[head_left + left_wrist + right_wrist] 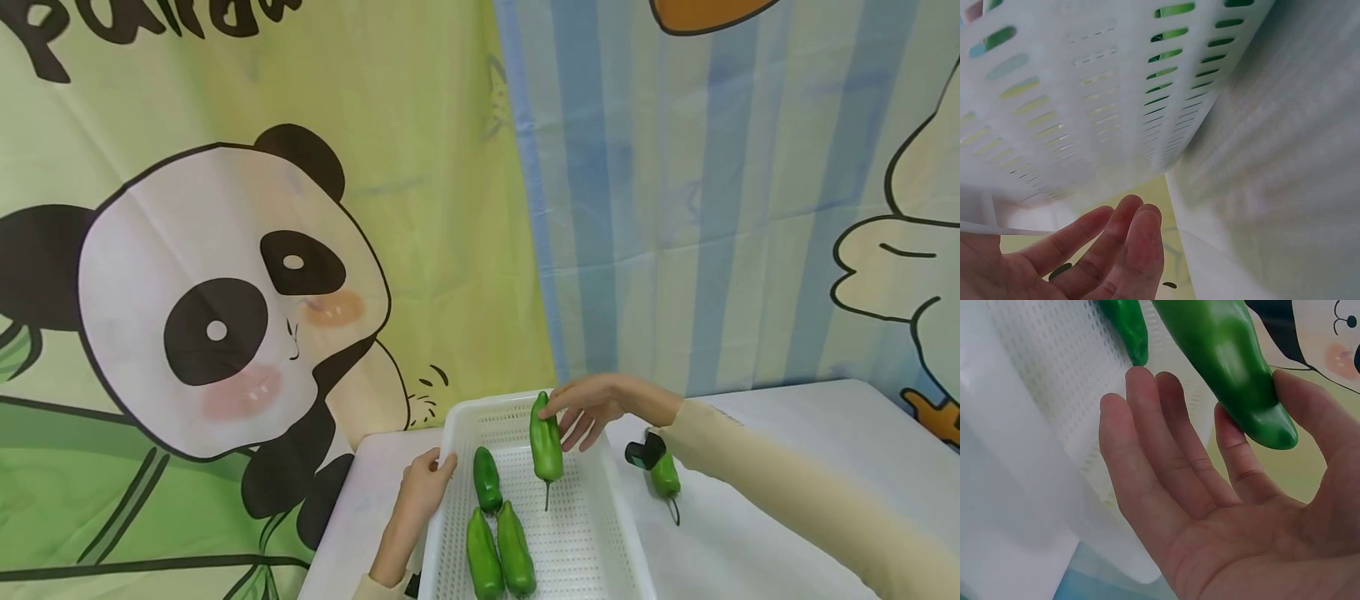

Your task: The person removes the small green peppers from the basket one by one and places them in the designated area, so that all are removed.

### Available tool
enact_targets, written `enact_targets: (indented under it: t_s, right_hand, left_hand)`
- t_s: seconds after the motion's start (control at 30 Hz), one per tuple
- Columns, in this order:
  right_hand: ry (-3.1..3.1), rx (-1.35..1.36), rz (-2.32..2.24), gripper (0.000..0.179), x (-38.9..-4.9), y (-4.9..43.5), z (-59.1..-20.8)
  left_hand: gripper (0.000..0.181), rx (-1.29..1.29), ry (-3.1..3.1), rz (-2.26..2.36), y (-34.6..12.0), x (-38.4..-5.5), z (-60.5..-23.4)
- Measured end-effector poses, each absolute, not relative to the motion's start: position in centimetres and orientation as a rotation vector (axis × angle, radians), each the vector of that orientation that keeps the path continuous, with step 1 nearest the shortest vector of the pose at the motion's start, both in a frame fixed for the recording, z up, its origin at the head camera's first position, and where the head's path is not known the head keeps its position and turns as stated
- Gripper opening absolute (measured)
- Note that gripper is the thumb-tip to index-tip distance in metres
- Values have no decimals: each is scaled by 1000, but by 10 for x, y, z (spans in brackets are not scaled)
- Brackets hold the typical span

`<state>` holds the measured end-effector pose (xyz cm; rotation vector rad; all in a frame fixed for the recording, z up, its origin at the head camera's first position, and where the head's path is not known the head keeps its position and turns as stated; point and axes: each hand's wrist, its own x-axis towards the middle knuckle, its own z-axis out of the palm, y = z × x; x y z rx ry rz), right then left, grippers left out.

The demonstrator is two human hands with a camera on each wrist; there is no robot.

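Note:
My right hand (596, 404) pinches a green pepper (546, 442) near its tip between thumb and index finger, the stem hanging down over the far part of a white plastic basket (630, 546). In the right wrist view the other fingers (1160, 450) stand spread away from the pepper (1229, 362). Three more green peppers lie in the basket's left half: a darker one (487, 479) and two side by side, one left (483, 557) and one right (516, 550). My left hand (422, 487) holds the basket's left rim, its fingers (1147, 244) beneath the rim outside the perforated wall (1104, 94).
Another green pepper (665, 477) lies on the white table (795, 467) right of the basket, partly hidden behind the right wrist's camera (645, 451). Behind the table hang a panda-print cloth (450, 250) and a blue-striped one (675, 208).

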<state>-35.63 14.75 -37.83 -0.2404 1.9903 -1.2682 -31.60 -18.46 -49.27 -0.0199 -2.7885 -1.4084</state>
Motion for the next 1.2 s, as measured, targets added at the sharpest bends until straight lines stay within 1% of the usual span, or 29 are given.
enact_targets:
  t_s: [0.2,0.43,0.53,0.83,0.93,1.07,1.2]
  right_hand:
    - [1974,-244,-1244,46,-351,161,-371]
    - [1977,-254,-1227,42,-345,181,-363]
    - [1985,-252,-1210,49,-343,191,-360]
    - [2012,-191,-1166,78,-337,224,-359]
    - [2019,-173,-1163,74,-336,235,-365]
    - [2036,-146,-1160,63,-339,255,-376]
    - [2074,-100,-1123,60,-342,279,-387]
  left_hand:
    - [42,-4,-2782,-1423,-184,-316,-492]
    - [41,-9,-2786,-1390,-184,-316,-493]
    - [43,-9,-2788,-1394,-185,-315,-492]
    - [43,-5,-2791,-1400,-182,-315,-490]
    - [42,-5,-2791,-1383,-183,-313,-489]
    - [44,-15,-2781,-1366,-185,-311,-489]
    - [45,-34,-2776,-1369,-186,-311,-489]
